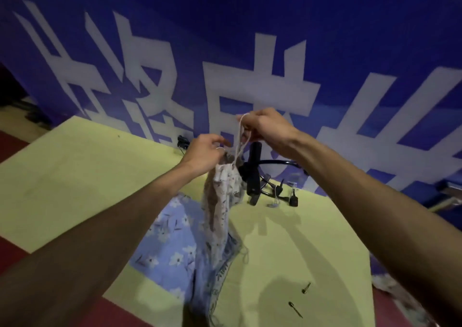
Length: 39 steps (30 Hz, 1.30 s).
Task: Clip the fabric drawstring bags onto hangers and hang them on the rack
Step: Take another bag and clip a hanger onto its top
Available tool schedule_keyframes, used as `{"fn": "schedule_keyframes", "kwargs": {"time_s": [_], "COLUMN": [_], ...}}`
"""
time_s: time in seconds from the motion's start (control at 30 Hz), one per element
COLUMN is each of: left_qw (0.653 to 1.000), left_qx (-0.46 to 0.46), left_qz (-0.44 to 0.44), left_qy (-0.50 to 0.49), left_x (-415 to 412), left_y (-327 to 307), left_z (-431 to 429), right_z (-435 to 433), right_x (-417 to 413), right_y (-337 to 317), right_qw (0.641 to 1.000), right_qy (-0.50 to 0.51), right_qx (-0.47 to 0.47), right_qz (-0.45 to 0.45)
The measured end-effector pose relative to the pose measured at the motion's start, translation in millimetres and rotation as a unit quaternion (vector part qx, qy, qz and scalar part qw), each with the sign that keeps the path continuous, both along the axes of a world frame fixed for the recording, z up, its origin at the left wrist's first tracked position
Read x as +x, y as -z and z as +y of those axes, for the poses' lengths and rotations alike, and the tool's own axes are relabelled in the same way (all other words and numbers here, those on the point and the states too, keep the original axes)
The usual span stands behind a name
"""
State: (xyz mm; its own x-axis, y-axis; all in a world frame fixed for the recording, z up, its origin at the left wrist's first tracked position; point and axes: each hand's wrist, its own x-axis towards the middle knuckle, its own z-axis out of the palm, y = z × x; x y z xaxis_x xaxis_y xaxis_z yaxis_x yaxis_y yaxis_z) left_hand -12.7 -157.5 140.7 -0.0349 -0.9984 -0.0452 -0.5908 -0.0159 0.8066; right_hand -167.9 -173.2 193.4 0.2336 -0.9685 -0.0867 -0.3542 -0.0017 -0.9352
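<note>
Head view: both bare arms reach forward over a yellow-green surface [75,176]. The left hand [207,151] has its grip closed round the gathered neck of a pale flowered bag [220,196], fingers curled over the bunched cloth. The right hand [265,126] is raised a little higher and to the right, and its grip pinches the white cord [240,136] that runs in a loop from the neck of the bag up to the fingers.

The bag hangs limp from the left hand, held up off the surface at its top. Its lower end trails down onto a blue flowered cloth [175,239] that lies flat on the surface beneath the arms.

Just behind the bag stands a black upright post [253,171], and beside it on the surface lies a tangle of black hangers [275,191] with small clips; how many there are I cannot tell.

Nearer the front right of the surface lie two small dark pins [306,288], apart from each other. A blue banner [350,39] with large white characters fills the background. Red floor [12,251] shows at the left.
</note>
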Motion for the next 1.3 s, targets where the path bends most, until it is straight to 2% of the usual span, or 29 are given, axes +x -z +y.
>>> {"fn": "schedule_keyframes", "kwargs": {"time_s": [0.07, 0.1, 0.2, 0.27, 0.33, 0.43, 0.53, 0.73, 0.83, 0.93, 1.0, 1.07, 1.13, 1.2, 1.3], "left_qw": [1.0, 0.999, 0.991, 0.975, 0.963, 0.975, 0.972, 0.941, 0.929, 0.916, 0.906, 0.894, 0.875, 0.859, 0.843], "left_qx": [-0.016, -0.023, -0.016, 0.014, 0.022, -0.043, -0.089, -0.09, -0.096, -0.091, -0.095, -0.104, -0.12, -0.121, -0.126], "left_qz": [0.005, 0.004, 0.053, 0.115, 0.135, 0.064, 0.059, 0.036, 0.002, 0.01, 0.001, -0.031, -0.043, -0.064, -0.094], "left_qy": [0.027, 0.044, 0.121, 0.188, 0.234, 0.209, 0.208, 0.324, 0.358, 0.39, 0.412, 0.434, 0.467, 0.493, 0.514], "left_x": [-8.0, -12.5, -32.6, -52.7, -78.0, -124.2, -167.3, -240.2, -277.4, -310.5, -328.3, -339.9, -351.4, -356.3, -367.3], "left_y": [-19.3, -28.3, -57.1, -73.5, -81.3, -81.1, -75.8, -70.1, -55.7, -45.3, -36.1, -28.3, -20.7, -14.5, -1.9], "left_z": [1.4, 0.6, 6.7, 12.8, 16.3, 17.8, 19.1, 43.3, 53.2, 68.7, 74.2, 78.9, 83.3, 85.8, 87.8], "right_z": [2.9, 5.5, 12.2, 16.5, 22.9, 35.4, 50.0, 89.9, 112.9, 132.9, 145.3, 156.3, 167.9, 176.4, 188.9], "right_x": [-3.7, -7.0, -23.4, -37.6, -52.4, -79.9, -113.1, -184.7, -222.4, -261.4, -284.1, -304.2, -325.7, -341.1, -349.3], "right_y": [-26.6, -41.1, -75.2, -91.1, -101.7, -113.0, -118.8, -113.4, -107.7, -99.6, -93.0, -84.0, -74.7, -69.4, -76.9], "right_qw": [0.998, 0.998, 0.998, 0.994, 0.989, 0.979, 0.972, 0.965, 0.956, 0.942, 0.935, 0.93, 0.923, 0.915, 0.904], "right_qy": [0.015, 0.018, 0.033, 0.069, 0.104, 0.146, 0.186, 0.229, 0.261, 0.297, 0.32, 0.343, 0.366, 0.358, 0.26], "right_qx": [-0.003, -0.013, -0.047, -0.078, -0.108, -0.139, -0.141, -0.116, -0.113, -0.113, -0.115, -0.116, -0.115, -0.115, -0.052], "right_qz": [-0.058, -0.06, -0.04, -0.019, 0.005, 0.026, 0.009, -0.049, -0.065, -0.108, -0.105, -0.065, 0.017, 0.149, 0.335]}}
